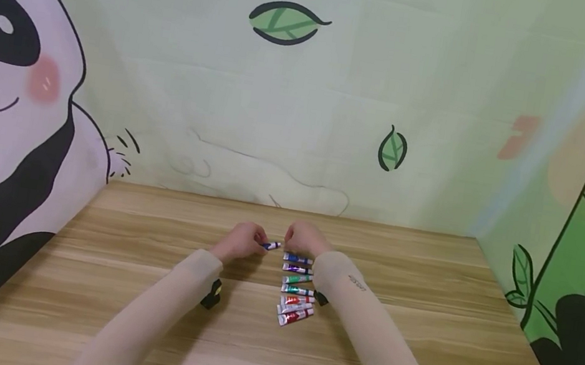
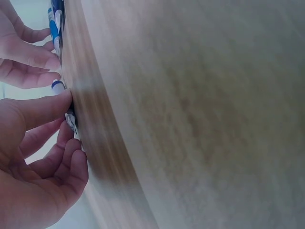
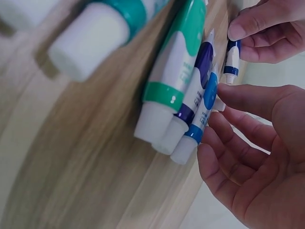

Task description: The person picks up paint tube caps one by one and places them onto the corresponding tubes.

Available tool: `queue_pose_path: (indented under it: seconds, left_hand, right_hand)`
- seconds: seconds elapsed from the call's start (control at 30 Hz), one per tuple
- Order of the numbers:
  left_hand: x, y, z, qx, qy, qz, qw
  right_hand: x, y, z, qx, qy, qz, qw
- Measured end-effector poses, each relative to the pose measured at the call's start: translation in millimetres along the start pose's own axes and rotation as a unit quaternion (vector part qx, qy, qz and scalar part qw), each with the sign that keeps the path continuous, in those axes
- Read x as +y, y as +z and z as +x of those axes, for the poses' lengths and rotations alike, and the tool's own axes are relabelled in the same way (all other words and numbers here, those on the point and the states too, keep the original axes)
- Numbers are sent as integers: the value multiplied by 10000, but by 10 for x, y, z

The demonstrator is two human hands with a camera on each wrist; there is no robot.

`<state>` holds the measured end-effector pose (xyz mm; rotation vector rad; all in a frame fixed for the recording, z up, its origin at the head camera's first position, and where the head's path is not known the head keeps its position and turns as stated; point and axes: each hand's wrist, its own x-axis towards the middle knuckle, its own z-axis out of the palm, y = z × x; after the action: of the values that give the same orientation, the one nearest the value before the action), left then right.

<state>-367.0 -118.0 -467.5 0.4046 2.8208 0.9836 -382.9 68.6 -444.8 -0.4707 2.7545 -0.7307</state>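
Observation:
My left hand point(image 1: 242, 242) pinches a small paint tube point(image 1: 271, 245) with a dark blue end and band, just above the wooden table. In the right wrist view the bare threaded neck point(image 3: 230, 78) of this tube points toward my right hand point(image 3: 257, 143). Between the right thumb and forefinger sits a small white cap point(image 3: 219, 104), apart from the neck and partly hidden by the fingers. Just nearer than the right hand lies a blue paint tube point(image 1: 298, 259), capped, at the far end of a row. The left wrist view shows both hands close together.
Toward me the row continues with a purple tube point(image 1: 298, 269), a green tube point(image 1: 297, 280), a teal tube point(image 1: 297, 290), an orange-red tube point(image 1: 296, 300) and a red tube point(image 1: 295, 316). Behind the wooden table point(image 1: 141, 286) hangs a printed panda backdrop point(image 1: 280, 111).

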Motion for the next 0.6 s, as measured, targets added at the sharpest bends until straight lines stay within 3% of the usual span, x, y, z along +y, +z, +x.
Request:
queue_pose_path:
  seconds: [0.17, 0.6]
  left_hand:
    - [-3, 0, -2, 49, 89, 55, 9999]
    - [16, -4, -15, 102, 134, 51, 9998]
  right_hand:
    - [1, -2, 17, 70, -156, -240, 9996]
    - [94, -54, -21, 171, 1, -42, 9998]
